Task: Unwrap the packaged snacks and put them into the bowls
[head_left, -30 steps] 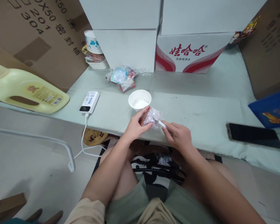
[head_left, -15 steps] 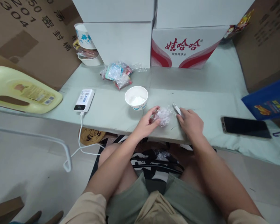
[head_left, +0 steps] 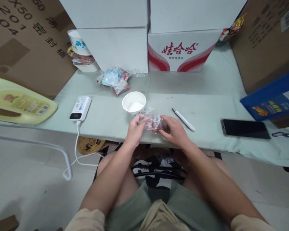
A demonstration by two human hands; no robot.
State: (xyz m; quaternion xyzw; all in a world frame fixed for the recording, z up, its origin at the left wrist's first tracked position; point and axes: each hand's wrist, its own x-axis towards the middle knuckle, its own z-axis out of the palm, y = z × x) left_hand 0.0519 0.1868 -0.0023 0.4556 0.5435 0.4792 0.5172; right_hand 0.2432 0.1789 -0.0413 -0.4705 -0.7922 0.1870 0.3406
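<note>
Both hands grip a small clear plastic packet (head_left: 153, 122) with reddish contents, held just above the near edge of the pale green table (head_left: 207, 96). My left hand (head_left: 135, 130) pinches its left end and my right hand (head_left: 174, 131) holds its right end; both are closed on it. A white paper bowl (head_left: 134, 103) with white powder stands just behind the packet. A slim white tool (head_left: 183, 119) lies on the table to the right of my right hand, apart from it.
A power bank (head_left: 81, 107) with a hanging cable lies at left, a yellow jug (head_left: 19, 105) beyond it. A pile of small packets (head_left: 114, 79) and stacked bowls (head_left: 80, 53) sit at the back by white boxes (head_left: 183, 48). A dark phone (head_left: 245, 129) and blue box (head_left: 274, 99) are at right.
My right hand set the white tool down on the table and came back left to grip the packet. The packet now sits between both hands, closer to the bowl.
</note>
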